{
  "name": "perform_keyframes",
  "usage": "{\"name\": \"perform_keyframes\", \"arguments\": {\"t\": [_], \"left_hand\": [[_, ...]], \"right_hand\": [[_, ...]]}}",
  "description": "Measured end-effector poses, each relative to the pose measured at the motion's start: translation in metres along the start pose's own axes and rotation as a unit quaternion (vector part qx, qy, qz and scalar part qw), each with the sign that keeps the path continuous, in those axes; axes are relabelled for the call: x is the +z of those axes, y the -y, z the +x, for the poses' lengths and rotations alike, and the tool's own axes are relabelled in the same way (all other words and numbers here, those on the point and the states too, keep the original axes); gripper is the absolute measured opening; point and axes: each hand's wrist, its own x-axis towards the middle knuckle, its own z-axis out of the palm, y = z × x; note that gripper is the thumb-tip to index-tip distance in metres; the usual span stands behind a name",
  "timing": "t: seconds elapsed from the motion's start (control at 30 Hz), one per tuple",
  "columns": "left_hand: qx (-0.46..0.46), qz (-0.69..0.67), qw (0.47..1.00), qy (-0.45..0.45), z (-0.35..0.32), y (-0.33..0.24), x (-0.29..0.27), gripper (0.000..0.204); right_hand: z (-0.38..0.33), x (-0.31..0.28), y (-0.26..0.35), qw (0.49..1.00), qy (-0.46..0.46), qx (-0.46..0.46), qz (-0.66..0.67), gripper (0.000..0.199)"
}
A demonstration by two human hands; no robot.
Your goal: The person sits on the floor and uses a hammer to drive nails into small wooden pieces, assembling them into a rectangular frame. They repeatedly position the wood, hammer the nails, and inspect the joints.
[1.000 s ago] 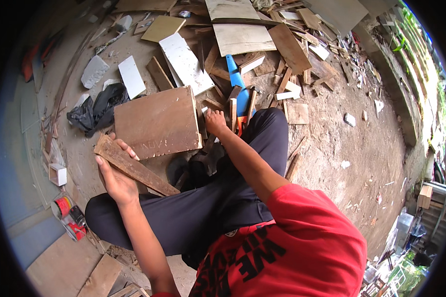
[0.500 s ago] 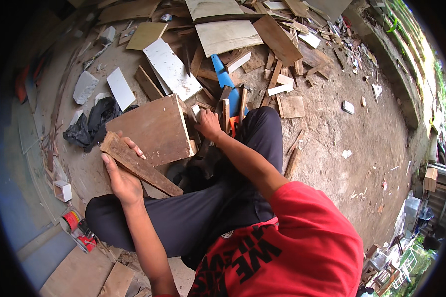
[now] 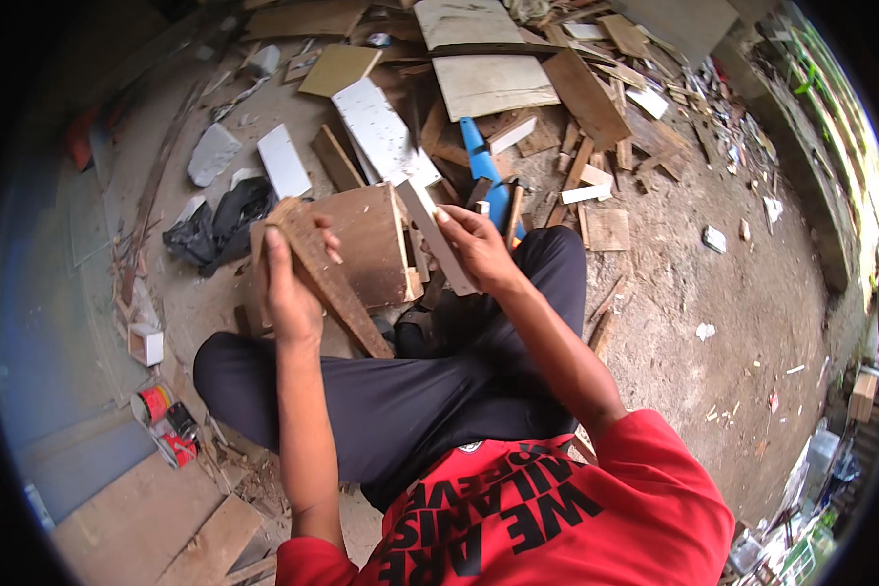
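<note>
"Over the folded legs (image 3: 410, 391), holding what?"

"Left hand (image 3: 295, 298) cradling a rough brown strip (image 3: 340, 283), thumb along one side, fingers curled around the other. Right hand (image 3: 479, 252) pinching a pale strip (image 3: 426, 217) between thumb and fingers, just right of the brown box (image 3: 371, 244)."

"Any trouble possible from there?"

"Splinters, first: coarse-looking wood against bare skin. Then a slip: could pivot out of so narrow a pinch on catching the box's edge or the trousers. Could also knock one strip against the other, with both slanting down toward the lap."

"And near the right knee?"

"A blue blade (image 3: 476, 154), probably a handsaw's, lying among offcuts. Could nick cloth or skin after a careless shift of the leg; can't make out any teeth."

"Now the containers. Anything inside?"

"Brown box: apparently open at the right end, with bits of wood showing at the opening; can't see deeper. Small white box (image 3: 145, 330), far out to the left: open-faced, too small to judge inside. Red tins (image 3: 152, 402), beside the left knee: contents hidden. Black plastic bag (image 3: 227, 227), crumpled beyond the brown box, to the left: can't tell about contents either."
</note>
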Motion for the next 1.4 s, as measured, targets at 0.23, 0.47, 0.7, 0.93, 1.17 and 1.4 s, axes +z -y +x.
{"name": "perform_keyframes", "arguments": {"t": [0.23,0.47,0.7,0.93,1.17,1.4], "left_hand": [[-0.017,0.002,1.0,-0.004,0.0,0.008,-0.005,0.054],[-0.035,-0.02,0.999,-0.009,-0.003,0.012,-0.012,0.048],[-0.023,-0.032,0.999,-0.012,-0.004,0.011,-0.02,0.052],[-0.015,-0.026,0.999,-0.022,-0.003,0.01,-0.026,0.048],[-0.006,0.029,1.0,-0.004,-0.009,0.005,-0.02,0.049],[0.144,0.185,0.968,0.089,-0.019,-0.009,-0.008,0.04]], "right_hand": [[-0.028,0.035,0.028,0.993,0.038,0.012,0.107,0.04],[-0.033,0.048,0.019,0.967,0.06,0.051,0.243,0.041],[-0.027,0.05,0.007,0.888,0.045,0.136,0.437,0.038],[-0.024,0.055,0.003,0.895,0.009,0.155,0.418,0.035],[-0.055,0.084,0.027,0.965,-0.012,-0.137,-0.225,0.038],[-0.079,0.1,0.075,0.816,0.045,-0.298,-0.494,0.034]]}}
